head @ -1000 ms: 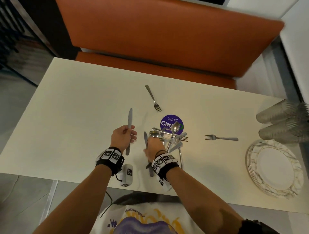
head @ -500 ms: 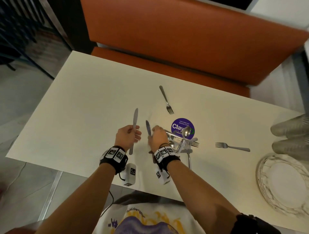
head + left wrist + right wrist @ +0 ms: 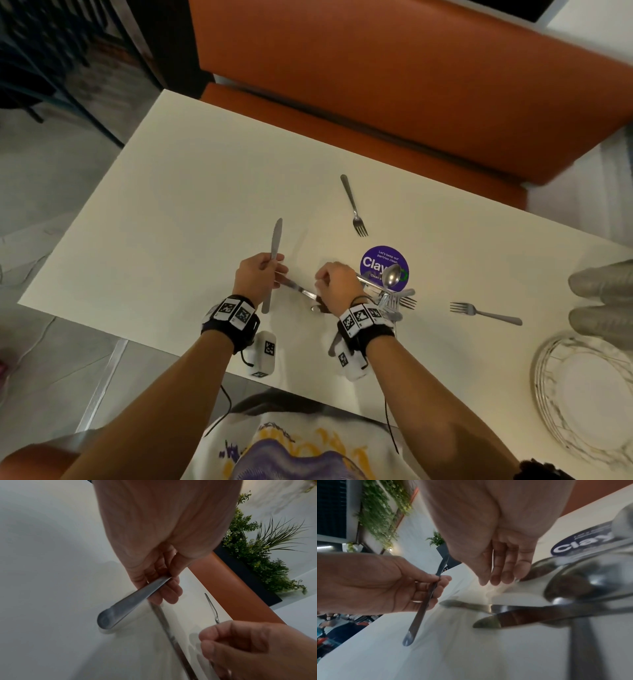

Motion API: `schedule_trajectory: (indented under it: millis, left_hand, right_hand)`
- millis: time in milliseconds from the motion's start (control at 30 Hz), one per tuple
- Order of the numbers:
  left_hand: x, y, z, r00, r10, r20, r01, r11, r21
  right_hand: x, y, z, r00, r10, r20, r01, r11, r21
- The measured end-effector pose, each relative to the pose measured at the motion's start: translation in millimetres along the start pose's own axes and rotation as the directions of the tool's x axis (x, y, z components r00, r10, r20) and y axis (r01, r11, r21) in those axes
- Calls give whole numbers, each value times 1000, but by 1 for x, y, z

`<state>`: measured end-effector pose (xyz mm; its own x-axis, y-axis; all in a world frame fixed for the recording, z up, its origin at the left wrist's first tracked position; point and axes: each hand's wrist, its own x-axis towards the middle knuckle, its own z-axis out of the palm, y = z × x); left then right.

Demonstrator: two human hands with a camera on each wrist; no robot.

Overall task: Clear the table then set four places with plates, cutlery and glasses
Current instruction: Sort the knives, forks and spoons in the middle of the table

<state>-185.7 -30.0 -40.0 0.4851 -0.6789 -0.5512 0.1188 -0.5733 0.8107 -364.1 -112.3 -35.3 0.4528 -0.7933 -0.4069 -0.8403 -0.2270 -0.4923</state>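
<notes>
- Looking down from the head camera, the left hand (image 3: 258,279) is pinching a knife (image 3: 274,255) by its handle, blade pointing away over the cream table (image 3: 164,205). The right hand (image 3: 337,286) is hovering with bent fingers over a second knife (image 3: 296,288) lying flat between the hands, beside a heap of cutlery (image 3: 390,294) on a purple sticker (image 3: 375,260). Two forks (image 3: 354,207) (image 3: 484,313) are lying apart; the plates (image 3: 582,394) and glasses (image 3: 603,301) are sitting at the right edge.
- Showing in the left wrist view, thumb and fingers (image 3: 169,589) are clamping the knife handle (image 3: 130,601) (its rounded end near the tabletop); the other blade is blurred.
- Showing in the right wrist view, the right fingers (image 3: 496,572) are hanging fairly straight, gripping nothing, above two blades (image 3: 488,615) and spoon bowls (image 3: 570,588); the left hand (image 3: 385,585) is holding its knife nearby.
</notes>
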Motion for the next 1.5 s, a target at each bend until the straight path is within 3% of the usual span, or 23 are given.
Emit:
schedule_trajectory:
  millis: [167, 433, 667, 833, 1133, 1267, 1367, 1500]
  left_hand:
    - [0, -1, 3, 1000, -3, 4, 3, 1000, -5]
    - [1, -4, -6, 999, -40, -33, 39, 999, -22]
    - [-7, -5, -7, 997, -54, -47, 52, 998, -44]
    - [-6, 1, -4, 999, -41, -34, 39, 997, -60]
    - [-8, 7, -8, 996, -37, -87, 28, 995, -100]
    - [-7, 12, -8, 991, -67, -118, 49, 988, -146]
    - [-7, 19, -2, 992, -79, -95, 62, 982, -177]
    - [-9, 33, 20, 998, -64, 14, 65, 979, -195]
  right_hand:
    - [-23, 28, 3, 988, -105, 113, 126, 972, -199]
    - [-25, 41, -5, 982, -98, 160, 125, 978, -168]
    - [-18, 5, 9, 978, -173, 114, 185, 977, -107]
    - [-14, -13, 22, 966, -248, 72, 258, 941, -218]
    - [-9, -25, 18, 979, -157, 133, 192, 929, -318]
    - [0, -26, 3, 996, -45, 74, 60, 976, -210]
    - [3, -23, -11, 997, 43, -62, -41, 999, 35]
    - [3, -25, -29, 980, 63, -190, 5, 941, 339]
